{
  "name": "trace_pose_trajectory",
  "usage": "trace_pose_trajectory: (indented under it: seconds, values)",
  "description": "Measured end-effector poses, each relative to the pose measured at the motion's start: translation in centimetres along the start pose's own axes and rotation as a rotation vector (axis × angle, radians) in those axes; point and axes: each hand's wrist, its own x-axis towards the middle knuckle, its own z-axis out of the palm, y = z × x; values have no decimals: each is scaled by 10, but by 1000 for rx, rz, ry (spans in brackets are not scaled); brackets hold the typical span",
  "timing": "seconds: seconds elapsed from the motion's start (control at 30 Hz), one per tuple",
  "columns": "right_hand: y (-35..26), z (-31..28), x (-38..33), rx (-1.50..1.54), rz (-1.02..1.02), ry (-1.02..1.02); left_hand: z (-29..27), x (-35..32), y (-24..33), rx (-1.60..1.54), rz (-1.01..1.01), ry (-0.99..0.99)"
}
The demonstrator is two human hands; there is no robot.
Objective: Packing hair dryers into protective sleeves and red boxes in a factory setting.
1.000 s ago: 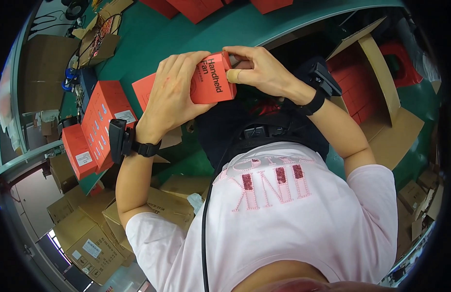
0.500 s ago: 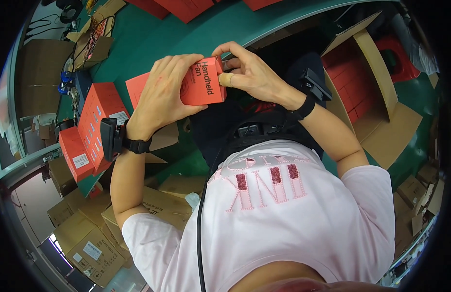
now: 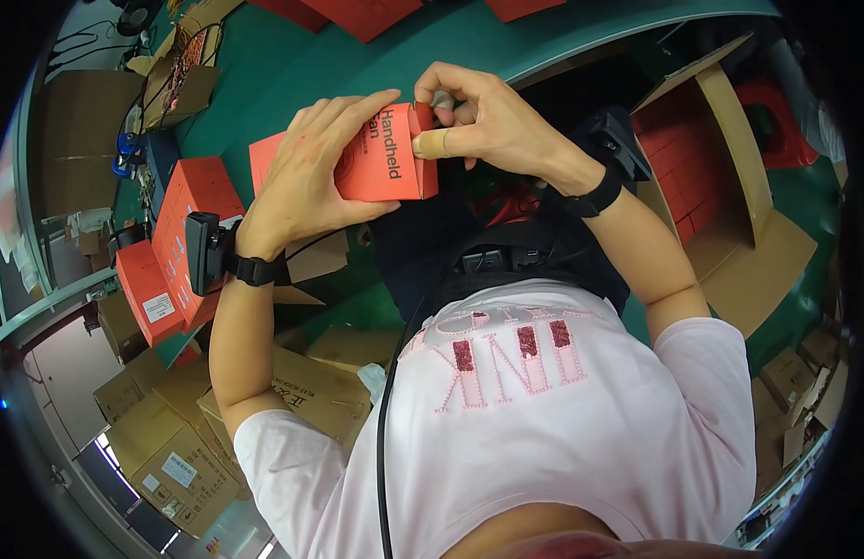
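A red cardboard box (image 3: 371, 177) with dark print lies in front of me at the table's near edge. My left hand (image 3: 311, 172) is wrapped over it, thumb along the near side and fingers across the top. At the box's right end my right hand (image 3: 492, 126) is curled, its thumb pressing on the end flap (image 3: 421, 172) and its index finger bent at the far corner. A yellowish band wraps that thumb. A red surface also shows left of my left hand; whether it belongs to the same box I cannot tell.
Red boxes (image 3: 194, 200) stand at the left of the green table (image 3: 357, 70), others at its far edge. An open carton (image 3: 762, 252) holding red boxes sits at the right, near a red stool (image 3: 776, 121). Brown cartons (image 3: 162, 456) are stacked lower left.
The right thumb has shifted slightly left onto the flap at the box end. The left hand keeps its hold, and the whole view has moved a little.
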Motion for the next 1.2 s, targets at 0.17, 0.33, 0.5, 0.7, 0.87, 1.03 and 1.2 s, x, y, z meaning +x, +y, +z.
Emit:
trace_pose_trajectory:
  seconds: [0.17, 0.33, 0.5, 0.7, 0.87, 1.03, 1.2]
  values:
    - [-4, 3, 7, 147, 89, -22, 0, 3, -5, -11, -6, -6]
    - [7, -1, 10, 204, 78, -56, -1, 4, -5, -21, -11, -6]
    - [13, -3, 15, -90, -221, 13, -2, 7, -2, 17, -17, -13]
    - [3, -6, 16, 213, 41, -105, -2, 4, -1, 18, -68, -42]
    - [18, -6, 19, 183, -88, -111, -2, 4, 1, 37, -88, -53]
    - [15, -10, 20, 247, -53, -138, 0, 4, 2, 80, -63, -16]
    - [17, -10, 20, 276, -74, -126, 1, 4, 3, 80, -65, -11]
